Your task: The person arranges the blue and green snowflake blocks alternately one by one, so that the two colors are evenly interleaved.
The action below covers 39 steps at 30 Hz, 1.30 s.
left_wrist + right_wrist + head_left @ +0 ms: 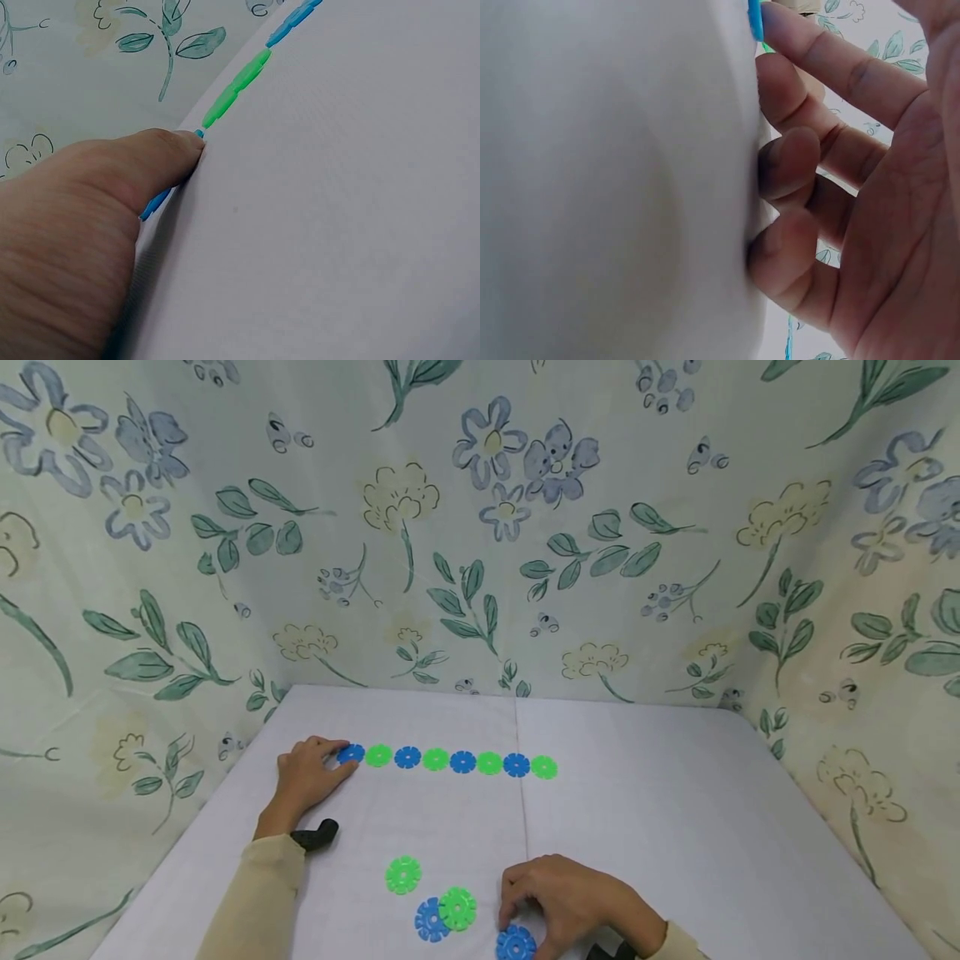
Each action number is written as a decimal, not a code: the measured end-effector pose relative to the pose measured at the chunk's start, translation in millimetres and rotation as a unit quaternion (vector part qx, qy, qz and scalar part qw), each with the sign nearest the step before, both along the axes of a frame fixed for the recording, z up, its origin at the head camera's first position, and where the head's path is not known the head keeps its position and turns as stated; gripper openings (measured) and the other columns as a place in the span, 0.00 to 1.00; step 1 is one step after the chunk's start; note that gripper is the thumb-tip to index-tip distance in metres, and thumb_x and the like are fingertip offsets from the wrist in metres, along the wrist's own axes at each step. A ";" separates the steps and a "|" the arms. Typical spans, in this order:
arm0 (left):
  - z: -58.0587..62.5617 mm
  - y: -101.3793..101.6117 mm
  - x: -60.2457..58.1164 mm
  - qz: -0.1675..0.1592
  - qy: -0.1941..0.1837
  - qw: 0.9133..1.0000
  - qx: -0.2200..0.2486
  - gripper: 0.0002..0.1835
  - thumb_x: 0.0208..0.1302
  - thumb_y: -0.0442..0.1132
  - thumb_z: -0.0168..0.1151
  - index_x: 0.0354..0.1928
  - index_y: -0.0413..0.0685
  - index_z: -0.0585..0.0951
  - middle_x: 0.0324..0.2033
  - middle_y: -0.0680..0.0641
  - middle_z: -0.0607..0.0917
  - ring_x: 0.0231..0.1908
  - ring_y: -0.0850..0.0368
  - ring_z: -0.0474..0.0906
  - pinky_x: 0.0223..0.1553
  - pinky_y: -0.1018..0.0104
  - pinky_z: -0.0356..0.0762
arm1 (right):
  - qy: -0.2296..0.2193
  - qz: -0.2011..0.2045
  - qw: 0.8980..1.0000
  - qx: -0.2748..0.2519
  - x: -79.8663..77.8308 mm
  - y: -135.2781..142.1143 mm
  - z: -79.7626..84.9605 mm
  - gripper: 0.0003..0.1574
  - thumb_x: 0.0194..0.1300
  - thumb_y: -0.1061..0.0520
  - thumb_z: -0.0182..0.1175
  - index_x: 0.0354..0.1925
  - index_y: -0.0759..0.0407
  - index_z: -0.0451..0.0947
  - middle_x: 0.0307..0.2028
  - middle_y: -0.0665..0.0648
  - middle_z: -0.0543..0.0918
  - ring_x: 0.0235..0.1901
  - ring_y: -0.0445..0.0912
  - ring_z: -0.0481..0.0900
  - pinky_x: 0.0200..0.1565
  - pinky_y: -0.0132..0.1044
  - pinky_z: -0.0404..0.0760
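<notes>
From my remote seat, closest in, I see the right hand (566, 893) grasping a blue notched disc (516, 943) between thumb and forefinger, its other fingers bent toward the white tabletop (637, 793). Just left of it, a loose green disc (458, 909) overlaps a second blue disc (431, 920), with another green disc (403, 875) lying slightly beyond. Farther out, the left hand (306, 774) pinches the blue end disc (351, 753) of a straight row of eight, blue and green alternating rightward to a green end disc (543, 767). Behind everything hangs flowered fabric (480, 602).
</notes>
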State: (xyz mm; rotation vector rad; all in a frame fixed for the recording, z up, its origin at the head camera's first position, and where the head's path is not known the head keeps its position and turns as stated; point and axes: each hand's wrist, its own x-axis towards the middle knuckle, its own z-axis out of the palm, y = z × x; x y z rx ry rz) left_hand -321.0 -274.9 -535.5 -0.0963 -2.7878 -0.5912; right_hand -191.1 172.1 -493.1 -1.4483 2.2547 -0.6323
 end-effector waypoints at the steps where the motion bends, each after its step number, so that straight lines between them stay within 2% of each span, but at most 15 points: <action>1: 0.0 0.3 -0.1 0.000 0.001 1.000 0.000 0.29 0.62 0.59 0.66 0.61 0.53 0.81 0.55 0.37 0.80 0.55 0.37 0.74 0.50 0.37 0.61 | 0.000 0.000 1.000 0.000 -0.1 0.1 -0.1 0.23 0.50 0.33 0.75 0.45 0.35 0.86 0.42 0.32 0.79 0.37 0.25 0.72 0.38 0.21 0.74; 14: 0.0 4.0 -1.2 -0.002 -0.002 1.000 0.002 0.29 0.63 0.59 0.66 0.62 0.53 0.81 0.55 0.37 0.80 0.55 0.37 0.73 0.50 0.38 0.61 | 0.009 -0.027 1.000 -0.005 0.4 5.9 6.2 0.22 0.51 0.37 0.76 0.45 0.33 0.83 0.42 0.30 0.81 0.36 0.26 0.74 0.36 0.23 0.75; 24: -0.2 3.4 -1.6 -0.002 -0.005 1.000 0.000 0.30 0.63 0.60 0.65 0.62 0.53 0.81 0.56 0.37 0.80 0.56 0.36 0.73 0.51 0.37 0.61 | 0.046 -0.107 0.993 -0.026 -6.2 17.6 24.7 0.23 0.49 0.36 0.76 0.44 0.30 0.81 0.40 0.30 0.80 0.31 0.31 0.74 0.32 0.25 0.75; 30: 0.1 -2.6 -1.0 0.006 -0.004 1.000 -0.006 0.31 0.63 0.61 0.65 0.62 0.53 0.81 0.56 0.37 0.80 0.55 0.36 0.73 0.50 0.37 0.62 | 0.089 -0.176 0.979 -0.048 -14.0 26.5 47.8 0.25 0.47 0.40 0.79 0.45 0.33 0.81 0.40 0.31 0.82 0.32 0.34 0.76 0.33 0.28 0.77; 34: 0.4 -3.1 -1.7 0.003 -0.006 1.000 -0.003 0.31 0.63 0.61 0.64 0.63 0.53 0.80 0.56 0.37 0.80 0.56 0.36 0.73 0.50 0.37 0.61 | 0.133 -0.220 0.964 -0.063 -19.9 35.5 59.7 0.27 0.45 0.42 0.80 0.45 0.34 0.81 0.39 0.31 0.82 0.31 0.35 0.76 0.32 0.29 0.77; 39: -1.1 -1.1 -1.8 0.002 -0.010 1.000 -0.002 0.31 0.63 0.61 0.64 0.63 0.53 0.80 0.56 0.37 0.79 0.56 0.36 0.72 0.50 0.37 0.61 | 0.180 -0.266 0.944 -0.073 -29.4 43.4 65.5 0.29 0.43 0.42 0.81 0.45 0.36 0.81 0.39 0.32 0.82 0.30 0.34 0.76 0.31 0.28 0.77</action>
